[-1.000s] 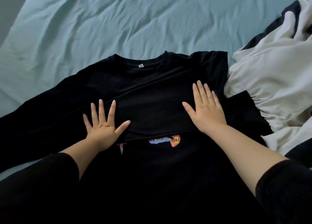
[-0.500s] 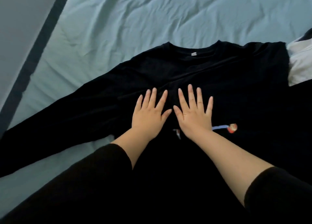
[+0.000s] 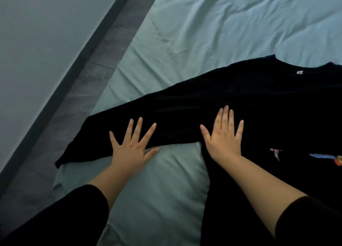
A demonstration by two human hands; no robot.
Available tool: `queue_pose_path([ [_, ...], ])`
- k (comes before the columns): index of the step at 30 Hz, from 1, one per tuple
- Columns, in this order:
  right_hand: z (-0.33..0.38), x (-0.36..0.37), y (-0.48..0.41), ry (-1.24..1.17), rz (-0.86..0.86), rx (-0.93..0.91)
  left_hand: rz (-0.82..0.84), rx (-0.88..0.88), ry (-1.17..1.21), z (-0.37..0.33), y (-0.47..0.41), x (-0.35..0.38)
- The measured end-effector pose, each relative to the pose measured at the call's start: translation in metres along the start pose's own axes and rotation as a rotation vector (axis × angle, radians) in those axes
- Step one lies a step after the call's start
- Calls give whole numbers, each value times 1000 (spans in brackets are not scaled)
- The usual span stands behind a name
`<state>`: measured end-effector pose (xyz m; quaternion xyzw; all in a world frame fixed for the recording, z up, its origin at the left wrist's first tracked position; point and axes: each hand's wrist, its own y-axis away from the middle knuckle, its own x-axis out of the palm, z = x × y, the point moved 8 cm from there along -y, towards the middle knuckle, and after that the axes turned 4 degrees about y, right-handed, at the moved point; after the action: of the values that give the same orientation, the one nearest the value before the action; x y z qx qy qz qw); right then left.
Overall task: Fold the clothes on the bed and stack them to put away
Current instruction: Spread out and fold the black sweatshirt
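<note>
Hands (image 3: 129,149) (image 3: 224,140) now apart, flat on blk sweatshirt (image 3: 259,97)

Both hands press flat on a black sweatshirt (image 3: 259,101) spread on the bed (image 3: 203,32): left hand (image 3: 129,149) on its sleeve (image 3: 114,132), right hand (image 3: 224,140) beside the armpit.

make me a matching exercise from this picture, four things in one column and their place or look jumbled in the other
Things
1. left hand
2. right hand
3. neck label
4. bed sheet

Place or look
a. small and white, at the neck opening
b. pale blue and creased
c. fingers spread on the outstretched sleeve of the black shirt
d. flat on the shirt's body, near the armpit

Pairs: 1-c, 2-d, 3-a, 4-b
</note>
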<state>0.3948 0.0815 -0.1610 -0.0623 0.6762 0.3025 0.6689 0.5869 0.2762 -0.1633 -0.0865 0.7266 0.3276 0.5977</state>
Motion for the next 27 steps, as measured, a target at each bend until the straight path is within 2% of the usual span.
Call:
queue_pose_path([
  [2, 18, 1, 5, 21, -1, -11, 11, -6, -9, 23, 7, -1],
  [5, 74, 16, 21, 74, 39, -187, 17, -74, 21, 56, 19, -1],
  [9, 142, 33, 42, 57, 67, -297, 28, -212, 129, 107, 40, 2],
  [12, 190, 35, 56, 118, 68, -484, 52, -254, 142, 141, 52, 0],
  [14, 214, 36, 63, 127, 83, -544, 17, -297, 159, 165, 59, -6],
  [17, 234, 37, 71, 119, 84, -547, -47, -467, 402, 213, 71, -10],
  [20, 244, 35, 74, 95, 62, -513, 0, -557, 567, 238, 72, 0],
  [22, 249, 35, 74, 82, 66, -491, 0, -611, 772, 240, 66, 3],
  [24, 254, 34, 72, 46, 83, -469, -99, -593, 941, 236, 62, -5],
  [27, 265, 21, 72, -63, 24, -483, -458, -519, 937, 236, 70, -37],
])
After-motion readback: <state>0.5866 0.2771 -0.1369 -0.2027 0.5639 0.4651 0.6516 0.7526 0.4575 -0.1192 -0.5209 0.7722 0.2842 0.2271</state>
